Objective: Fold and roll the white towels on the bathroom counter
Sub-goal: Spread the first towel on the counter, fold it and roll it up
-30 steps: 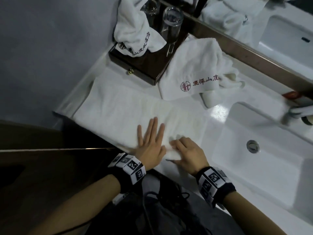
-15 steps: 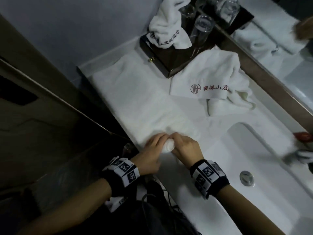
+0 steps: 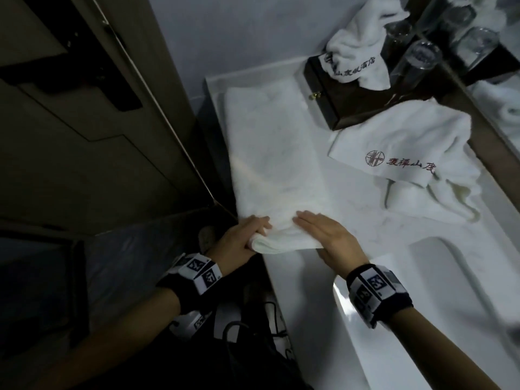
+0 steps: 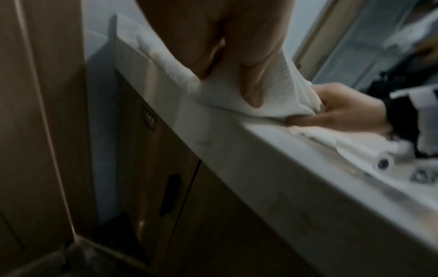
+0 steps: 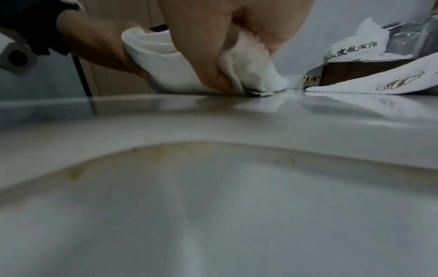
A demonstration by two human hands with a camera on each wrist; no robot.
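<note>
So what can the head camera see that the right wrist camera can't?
Only the head view shows the long flat part of the towel and the drinking glasses clearly. Only the right wrist view shows the right thumb pinching the rolled end. Both show the logo towel, the wooden box and both hands.

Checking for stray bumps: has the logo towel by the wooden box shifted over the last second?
No. The logo towel still lies with its far edge against the front corner of the wooden box, with its loose folds trailing toward the sink side as before.
</note>
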